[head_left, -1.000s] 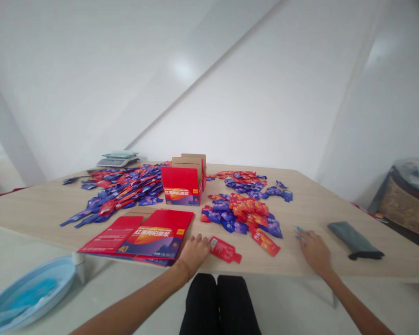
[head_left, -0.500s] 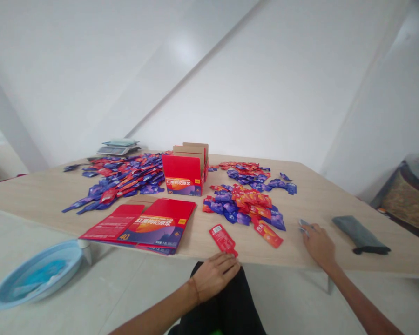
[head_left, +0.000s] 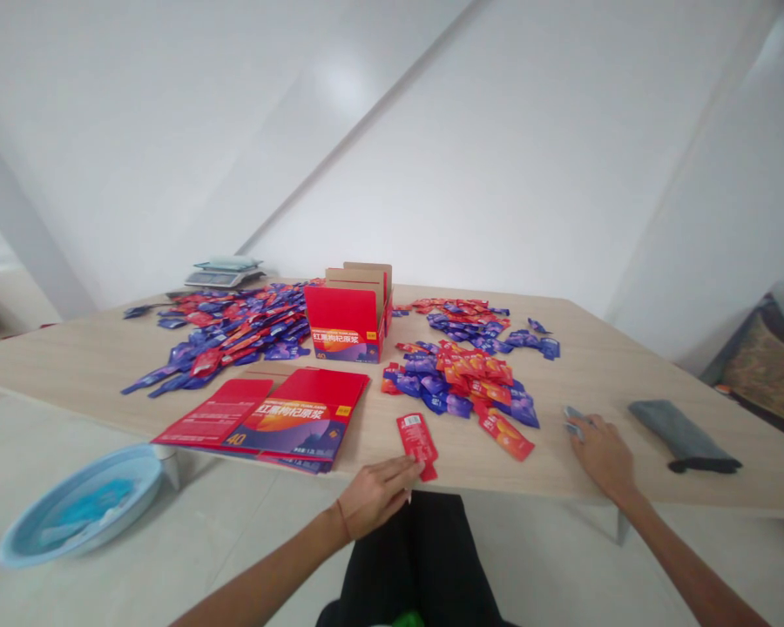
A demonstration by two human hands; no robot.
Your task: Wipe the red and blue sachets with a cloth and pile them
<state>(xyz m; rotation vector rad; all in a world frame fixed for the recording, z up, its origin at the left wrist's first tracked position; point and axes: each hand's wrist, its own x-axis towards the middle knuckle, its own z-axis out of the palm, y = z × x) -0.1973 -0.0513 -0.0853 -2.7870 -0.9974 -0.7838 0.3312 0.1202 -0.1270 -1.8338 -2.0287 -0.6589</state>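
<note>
At the table's front edge, my left hand (head_left: 380,496) has its fingers stretched out together, the tips over the lower end of a single red sachet (head_left: 416,440). This sachet lies flat with its barcode side up. Further right, my right hand (head_left: 604,453) rests on the table, its fingers bent around a small light-grey piece (head_left: 571,418) that looks like folded cloth. Between the hands lies a heap of orange-red and purple sachets (head_left: 463,379), with one orange sachet (head_left: 504,433) at its near side.
Flat red cartons (head_left: 294,414) are stacked at the front left. Behind them stand upright open boxes (head_left: 343,322). A large sachet pile (head_left: 248,326) and a scale (head_left: 219,276) lie left. A grey pouch (head_left: 683,431) is right; a blue basin (head_left: 82,505) sits below the table.
My left hand has moved from my lap up to the table edge, its fingers reaching over the red sachet. My right hand stays with the light-grey piece. The view has shifted slightly.
</note>
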